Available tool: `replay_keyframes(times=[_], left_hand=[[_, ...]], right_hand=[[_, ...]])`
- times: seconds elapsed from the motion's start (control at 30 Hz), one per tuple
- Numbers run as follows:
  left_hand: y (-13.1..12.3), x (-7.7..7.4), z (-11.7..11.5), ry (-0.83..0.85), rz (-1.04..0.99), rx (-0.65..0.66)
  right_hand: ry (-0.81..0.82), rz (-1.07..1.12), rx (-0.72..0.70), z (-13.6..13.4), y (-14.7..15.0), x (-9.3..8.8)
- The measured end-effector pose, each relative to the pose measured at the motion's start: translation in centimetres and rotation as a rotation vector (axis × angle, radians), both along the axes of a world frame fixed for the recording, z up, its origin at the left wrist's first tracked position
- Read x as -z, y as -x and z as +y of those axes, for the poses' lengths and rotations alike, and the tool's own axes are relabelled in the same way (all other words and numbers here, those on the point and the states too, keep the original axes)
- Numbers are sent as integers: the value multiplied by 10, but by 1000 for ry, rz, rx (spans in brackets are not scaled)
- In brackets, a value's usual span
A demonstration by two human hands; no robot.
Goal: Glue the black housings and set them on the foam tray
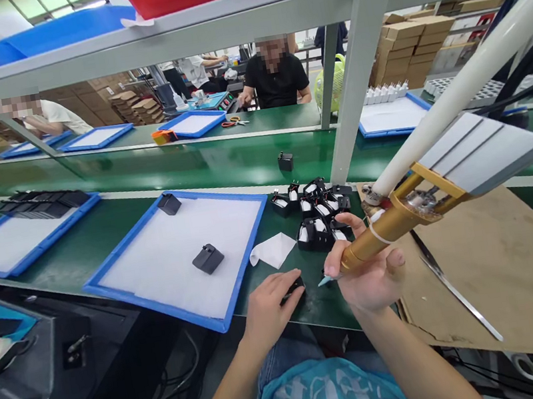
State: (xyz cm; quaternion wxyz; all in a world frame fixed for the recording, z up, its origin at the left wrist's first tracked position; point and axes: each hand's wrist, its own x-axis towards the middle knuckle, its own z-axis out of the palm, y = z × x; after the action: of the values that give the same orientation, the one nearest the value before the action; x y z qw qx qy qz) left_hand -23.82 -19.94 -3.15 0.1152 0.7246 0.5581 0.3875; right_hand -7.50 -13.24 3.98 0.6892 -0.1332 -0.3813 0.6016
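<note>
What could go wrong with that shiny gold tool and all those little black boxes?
The pale tip of the gold tool in the right hand points toward the left hand, so a slip might poke a finger or mark the black box held there. The right hand is also close to the pile of black boxes, so it could knock some over.
</note>
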Motion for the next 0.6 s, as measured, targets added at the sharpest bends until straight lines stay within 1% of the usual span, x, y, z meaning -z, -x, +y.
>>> replay_keyframes(times=[0.07,0.13,0.23,0.33,0.47,0.53,0.6], left_hand=[[-3,3,0,-56,47,-4],[-7,6,2,-72,47,-24],[-11,13,6,-66,-29,-77],[-16,19,6,-64,-123,-125],[-21,23,4,-5,-195,-163],[-20,22,4,17,-199,-146],[-17,19,5,37,-142,-73]], right_hand=[[-4,0,4,0,-1,0],[10,-13,-13,0,-2,1],[29,-18,-38,0,-5,2],[36,-15,-29,0,-8,3],[56,-54,-42,0,-11,3],[57,-58,-43,0,-12,4],[51,-44,-29,0,-12,4]])
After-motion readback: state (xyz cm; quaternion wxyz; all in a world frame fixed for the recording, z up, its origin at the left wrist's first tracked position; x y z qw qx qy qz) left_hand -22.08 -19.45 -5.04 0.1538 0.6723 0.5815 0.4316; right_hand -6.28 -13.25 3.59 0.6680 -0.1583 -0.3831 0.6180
